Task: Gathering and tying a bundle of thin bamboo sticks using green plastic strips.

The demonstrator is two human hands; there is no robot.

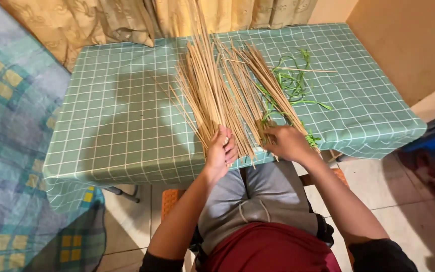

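Two bare hands work at the near edge of a small table covered in a green cloth with a white grid (117, 121). The left hand (221, 150) is curled closed around the near ends of a fanned bundle of thin, pale tan sticks (212, 85). The right hand (287, 142) presses fingers-down on a second bunch of the same sticks (265, 75); whether it grips any cannot be told. Loose green leaf strips (293, 83) lie just beside, right of the sticks. Keeping the ends level and the grip firm would likely stop sticks sliding off the edge.
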